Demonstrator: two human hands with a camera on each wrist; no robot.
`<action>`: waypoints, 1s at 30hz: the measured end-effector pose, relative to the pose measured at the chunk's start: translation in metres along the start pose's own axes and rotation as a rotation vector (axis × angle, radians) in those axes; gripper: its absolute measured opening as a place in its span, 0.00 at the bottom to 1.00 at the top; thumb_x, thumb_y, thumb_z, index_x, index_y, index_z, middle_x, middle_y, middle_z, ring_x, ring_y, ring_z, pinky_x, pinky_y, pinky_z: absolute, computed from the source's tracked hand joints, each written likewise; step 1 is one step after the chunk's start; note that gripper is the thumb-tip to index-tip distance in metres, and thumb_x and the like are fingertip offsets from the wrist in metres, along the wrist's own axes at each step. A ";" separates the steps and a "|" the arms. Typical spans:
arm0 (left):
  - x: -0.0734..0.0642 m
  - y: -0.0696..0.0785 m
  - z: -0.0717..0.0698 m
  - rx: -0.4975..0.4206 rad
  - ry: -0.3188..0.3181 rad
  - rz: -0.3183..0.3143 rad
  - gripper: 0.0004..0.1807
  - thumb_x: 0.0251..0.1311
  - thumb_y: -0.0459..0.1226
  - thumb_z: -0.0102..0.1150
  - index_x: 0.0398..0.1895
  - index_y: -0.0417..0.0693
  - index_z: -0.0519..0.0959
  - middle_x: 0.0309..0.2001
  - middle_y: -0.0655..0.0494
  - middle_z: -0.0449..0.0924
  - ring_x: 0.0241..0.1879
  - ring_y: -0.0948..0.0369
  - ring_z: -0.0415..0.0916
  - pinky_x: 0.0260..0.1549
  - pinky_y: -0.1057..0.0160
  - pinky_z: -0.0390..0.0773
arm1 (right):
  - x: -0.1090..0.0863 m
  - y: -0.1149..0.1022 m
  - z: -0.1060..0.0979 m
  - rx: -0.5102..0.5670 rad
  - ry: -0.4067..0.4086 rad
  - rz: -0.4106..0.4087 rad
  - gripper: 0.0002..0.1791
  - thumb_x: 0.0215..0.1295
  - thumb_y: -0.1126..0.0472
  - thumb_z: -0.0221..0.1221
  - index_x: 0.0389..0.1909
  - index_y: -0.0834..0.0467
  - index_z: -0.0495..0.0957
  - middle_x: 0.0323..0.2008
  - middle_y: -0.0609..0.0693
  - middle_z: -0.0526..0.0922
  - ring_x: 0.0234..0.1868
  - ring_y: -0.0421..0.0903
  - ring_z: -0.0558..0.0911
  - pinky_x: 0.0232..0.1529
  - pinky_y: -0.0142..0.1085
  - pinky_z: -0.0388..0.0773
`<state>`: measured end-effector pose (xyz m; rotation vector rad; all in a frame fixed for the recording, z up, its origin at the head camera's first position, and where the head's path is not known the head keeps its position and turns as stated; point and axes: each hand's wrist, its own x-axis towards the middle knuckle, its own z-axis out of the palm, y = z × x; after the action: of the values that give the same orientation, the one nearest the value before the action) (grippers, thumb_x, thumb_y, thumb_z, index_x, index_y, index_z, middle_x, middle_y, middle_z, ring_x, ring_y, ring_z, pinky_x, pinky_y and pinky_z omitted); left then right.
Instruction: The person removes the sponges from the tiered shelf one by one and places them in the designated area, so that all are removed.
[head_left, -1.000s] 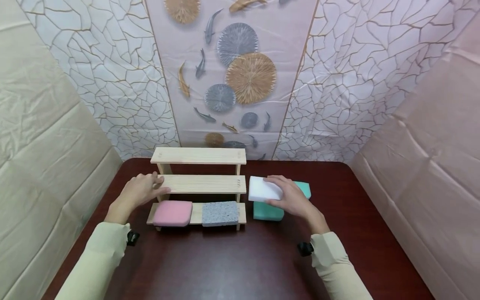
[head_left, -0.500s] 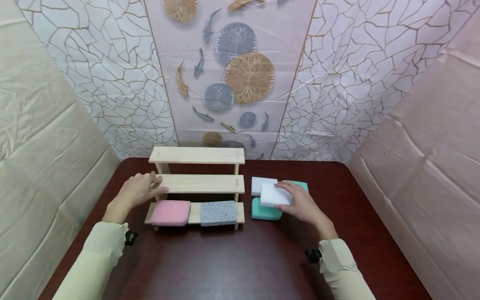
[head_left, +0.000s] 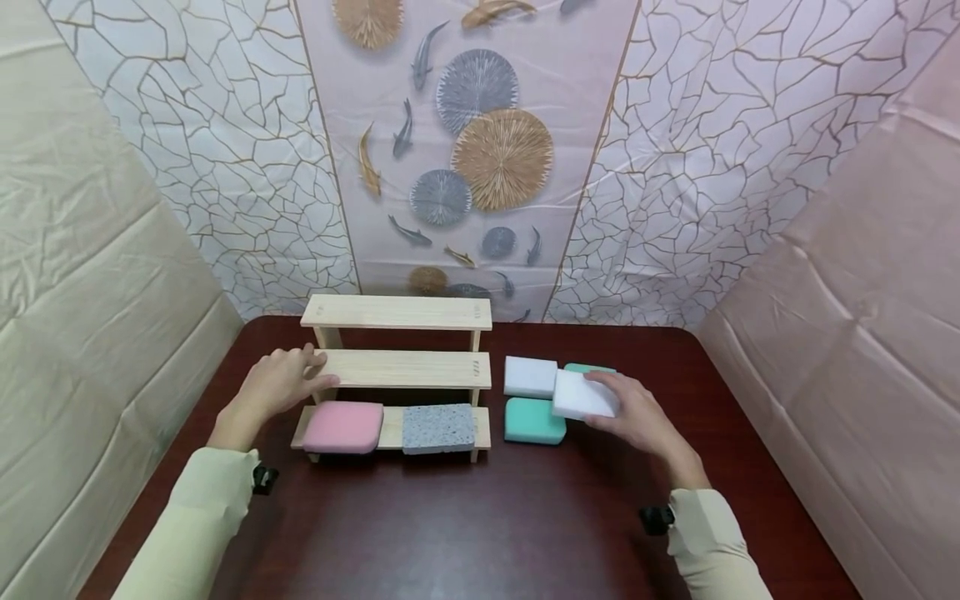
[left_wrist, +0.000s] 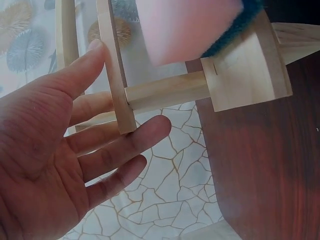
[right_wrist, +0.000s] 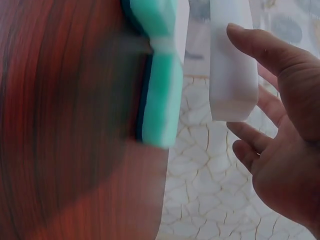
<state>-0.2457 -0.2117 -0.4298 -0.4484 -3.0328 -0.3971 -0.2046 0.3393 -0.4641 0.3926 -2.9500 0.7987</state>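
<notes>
A white block sponge [head_left: 583, 395] is pinched between the thumb and fingers of my right hand [head_left: 636, 413], raised over the right side of the table. In the right wrist view, the thumb lies along one broad face of that sponge [right_wrist: 232, 65]. My left hand [head_left: 272, 385] grips the left end of the middle board of a three-tier wooden rack [head_left: 408, 368], thumb on one side and fingers on the other. On the rack's bottom tier sit a pink sponge [head_left: 343, 427] at left and a grey speckled sponge [head_left: 438, 428] at right.
Right of the rack, a second white sponge [head_left: 530, 377] lies behind a green sponge [head_left: 534, 421]. Another green sponge [head_left: 592, 367] is partly hidden behind the held one. The dark red table [head_left: 435, 525] ends at a patterned backdrop [head_left: 660, 208].
My right hand has carried the white sponge rightward from above the other white sponge, uncovering it and more of the front green sponge. My left hand has stayed on the rack.
</notes>
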 end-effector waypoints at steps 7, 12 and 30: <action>0.000 0.001 -0.001 -0.008 0.003 -0.002 0.35 0.63 0.55 0.64 0.62 0.37 0.78 0.59 0.31 0.75 0.49 0.33 0.77 0.41 0.38 0.77 | -0.012 0.016 -0.009 0.020 -0.021 -0.011 0.37 0.58 0.57 0.73 0.68 0.53 0.71 0.67 0.63 0.70 0.65 0.64 0.65 0.61 0.66 0.54; 0.000 0.002 -0.002 -0.006 0.014 0.000 0.34 0.62 0.54 0.65 0.61 0.36 0.79 0.56 0.33 0.78 0.47 0.34 0.79 0.39 0.38 0.77 | -0.017 0.021 -0.009 0.015 -0.038 -0.031 0.37 0.57 0.60 0.73 0.67 0.54 0.71 0.67 0.64 0.70 0.64 0.65 0.66 0.60 0.65 0.53; 0.000 0.002 -0.001 -0.011 0.015 -0.017 0.34 0.62 0.55 0.64 0.61 0.36 0.79 0.57 0.32 0.78 0.47 0.34 0.78 0.40 0.39 0.77 | -0.021 0.035 0.017 0.017 -0.112 0.006 0.37 0.57 0.59 0.73 0.68 0.53 0.71 0.66 0.63 0.70 0.65 0.66 0.65 0.60 0.66 0.52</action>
<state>-0.2455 -0.2101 -0.4288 -0.4189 -3.0233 -0.4165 -0.1933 0.3642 -0.4987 0.4446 -3.0502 0.8300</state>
